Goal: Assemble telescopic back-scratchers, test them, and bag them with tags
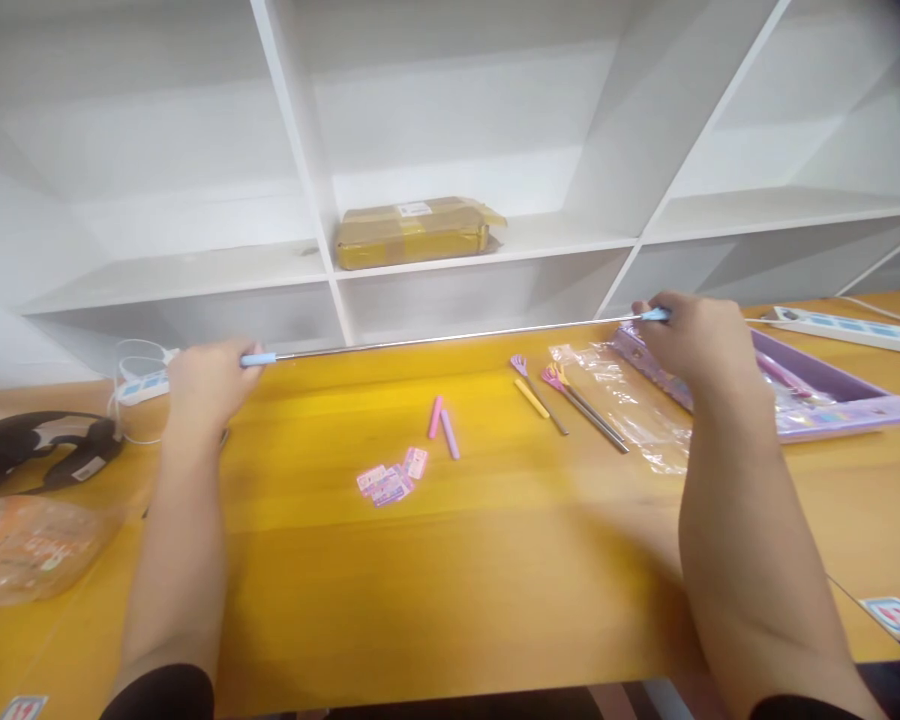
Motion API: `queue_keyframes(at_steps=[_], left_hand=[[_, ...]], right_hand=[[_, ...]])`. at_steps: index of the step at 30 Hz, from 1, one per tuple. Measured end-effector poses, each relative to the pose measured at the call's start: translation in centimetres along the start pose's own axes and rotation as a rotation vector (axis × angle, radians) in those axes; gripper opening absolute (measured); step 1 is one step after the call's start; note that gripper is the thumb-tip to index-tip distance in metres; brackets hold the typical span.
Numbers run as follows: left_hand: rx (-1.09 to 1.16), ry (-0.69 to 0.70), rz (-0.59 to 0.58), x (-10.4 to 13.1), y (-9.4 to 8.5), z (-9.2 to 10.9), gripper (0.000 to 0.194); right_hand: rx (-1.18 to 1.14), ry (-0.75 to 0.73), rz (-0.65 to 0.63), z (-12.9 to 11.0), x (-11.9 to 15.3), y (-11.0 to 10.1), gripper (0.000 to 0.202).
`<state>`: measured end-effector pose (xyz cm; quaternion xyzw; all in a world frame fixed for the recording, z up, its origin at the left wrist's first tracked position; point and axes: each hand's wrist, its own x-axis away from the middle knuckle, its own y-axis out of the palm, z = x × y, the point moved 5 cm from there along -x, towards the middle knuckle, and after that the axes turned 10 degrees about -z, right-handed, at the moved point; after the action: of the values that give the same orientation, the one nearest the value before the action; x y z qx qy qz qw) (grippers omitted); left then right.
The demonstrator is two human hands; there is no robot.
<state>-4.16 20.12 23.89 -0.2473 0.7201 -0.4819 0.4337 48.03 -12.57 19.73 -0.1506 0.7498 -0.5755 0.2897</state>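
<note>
A thin silver telescopic rod point(450, 338) with light blue ends is stretched level above the table. My left hand point(211, 385) is closed around its blue handle; my right hand point(694, 335) grips the light blue piece at the other end. Below the rod lie a pink tube point(435, 417), a purple tube point(450, 435) and several small pink cards point(388, 484). Nearer my right hand are a yellow tube point(531, 398), a purple hand-shaped scratcher point(540, 392) and further scratchers point(589, 408) in pink and yellow with metal shafts.
Clear plastic wrappers point(630, 400) lie beside a purple box point(855, 395) at right. Power strips point(855, 328) sit at both sides. A black object point(41, 450) and an orange package point(37, 548) are at left. A taped carton point(416, 232) rests on the white shelf point(570, 238) behind.
</note>
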Motion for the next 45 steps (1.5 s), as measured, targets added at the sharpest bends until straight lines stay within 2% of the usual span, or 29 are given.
queue_keyframes(at_steps=[5,11,14,17,22,27,32,40,45], left_hand=[[-0.007,0.047,0.043,0.1,0.3,0.5,0.052],[0.022,0.062,0.127,0.8,-0.6,-0.1,0.056],[0.105,0.077,0.186,1.2,-1.0,-0.3,0.046],[0.216,0.159,0.221,1.5,-0.9,-0.2,0.03],[0.293,0.316,0.15,1.4,-0.3,0.4,0.031],[0.328,0.391,0.079,1.4,-0.3,0.6,0.037],[0.335,0.47,0.053,1.9,-0.8,0.9,0.038],[0.317,0.489,-0.008,2.3,-1.3,1.8,0.039],[0.291,0.52,0.005,2.3,-1.2,3.2,0.04]], right_hand=[[-0.008,0.023,-0.003,-0.6,0.2,0.1,0.035],[-0.06,0.091,0.03,-1.7,0.5,0.1,0.037],[-0.07,0.121,0.056,-1.5,0.4,0.0,0.042],[-0.082,0.154,0.055,-0.8,0.2,0.0,0.043],[-0.107,0.165,0.046,-0.1,0.3,-0.2,0.047],[-0.127,0.171,0.073,-0.3,0.7,-0.7,0.045],[-0.099,0.176,0.025,-0.7,0.9,-0.8,0.048],[-0.061,0.178,0.049,-0.3,0.7,-0.6,0.037],[-0.054,0.055,0.054,-1.8,0.7,-0.1,0.032]])
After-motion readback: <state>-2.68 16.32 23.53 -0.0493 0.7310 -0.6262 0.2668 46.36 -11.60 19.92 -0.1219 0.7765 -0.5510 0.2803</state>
